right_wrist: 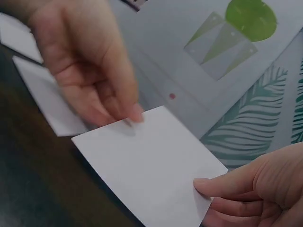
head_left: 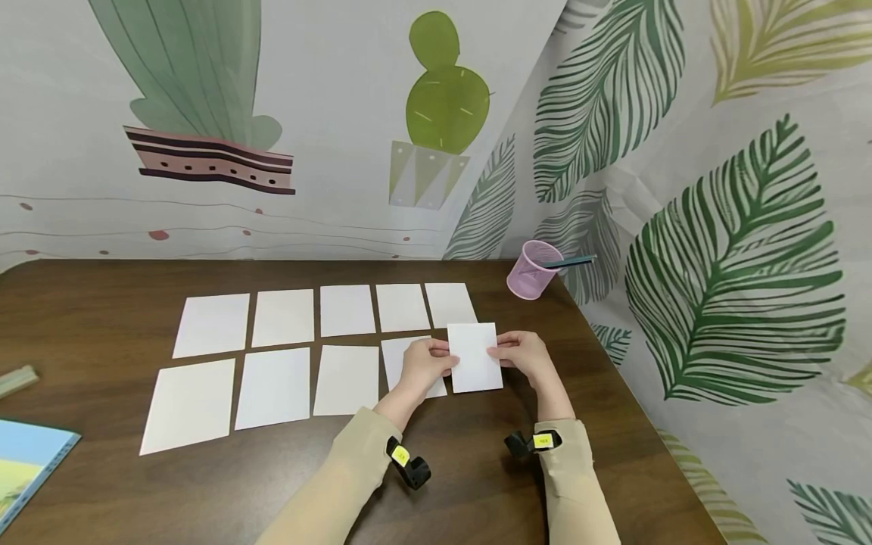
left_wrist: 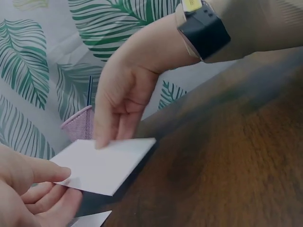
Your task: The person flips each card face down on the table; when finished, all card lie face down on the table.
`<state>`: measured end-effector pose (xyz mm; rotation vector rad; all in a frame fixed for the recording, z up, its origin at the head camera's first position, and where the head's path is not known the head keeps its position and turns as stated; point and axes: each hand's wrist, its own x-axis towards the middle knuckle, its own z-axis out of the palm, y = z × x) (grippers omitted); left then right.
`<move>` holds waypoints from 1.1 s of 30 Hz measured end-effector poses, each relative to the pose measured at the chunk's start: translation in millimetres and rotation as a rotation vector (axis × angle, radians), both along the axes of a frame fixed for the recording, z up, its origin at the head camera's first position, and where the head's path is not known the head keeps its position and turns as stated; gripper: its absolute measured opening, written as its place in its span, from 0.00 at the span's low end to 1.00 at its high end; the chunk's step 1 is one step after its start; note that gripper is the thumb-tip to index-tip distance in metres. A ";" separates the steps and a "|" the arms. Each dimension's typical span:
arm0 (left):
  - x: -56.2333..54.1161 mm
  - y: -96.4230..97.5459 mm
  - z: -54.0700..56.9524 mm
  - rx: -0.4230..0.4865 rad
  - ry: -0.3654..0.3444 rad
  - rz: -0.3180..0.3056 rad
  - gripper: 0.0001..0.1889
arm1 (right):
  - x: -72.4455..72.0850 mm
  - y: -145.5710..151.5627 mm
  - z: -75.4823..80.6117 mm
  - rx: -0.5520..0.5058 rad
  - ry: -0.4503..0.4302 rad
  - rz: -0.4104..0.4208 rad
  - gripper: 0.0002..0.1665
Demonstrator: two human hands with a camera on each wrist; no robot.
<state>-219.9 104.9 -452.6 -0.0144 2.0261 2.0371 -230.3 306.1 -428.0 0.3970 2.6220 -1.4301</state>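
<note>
A white paper card (head_left: 475, 358) is held just above the table at the right end of the nearer row. My left hand (head_left: 424, 367) pinches its left edge, thumb on top and fingers beneath. On the opposite edge my right hand (head_left: 526, 354) pinches it the same way. In the left wrist view the card (left_wrist: 106, 165) is tilted, with a gap between it and the wood. The right wrist view shows the card (right_wrist: 151, 165) blank on its upper face. Partly hidden under my left hand lies another white card (head_left: 395, 359).
Several blank white cards (head_left: 272, 387) lie in two rows on the brown table (head_left: 286, 484). A pink mesh cup (head_left: 530, 272) with dark pens stands at the back right corner. At the left are a coloured booklet (head_left: 30, 462) and a pale green stick-like object (head_left: 17, 381).
</note>
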 end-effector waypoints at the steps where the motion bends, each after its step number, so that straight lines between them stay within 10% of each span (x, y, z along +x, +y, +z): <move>1: 0.1 -0.7 0.4 -0.010 0.001 -0.004 0.16 | -0.1 -0.6 -1.8 0.009 -0.002 -0.007 0.22; 14: -2.7 -8.1 9.4 -0.237 0.016 -0.063 0.19 | -2.6 -8.5 -9.4 0.218 0.056 -0.024 0.19; 33: -1.8 -10.4 14.4 -0.250 0.015 -0.054 0.22 | -4.4 -7.5 -17.8 0.262 0.056 -0.037 0.19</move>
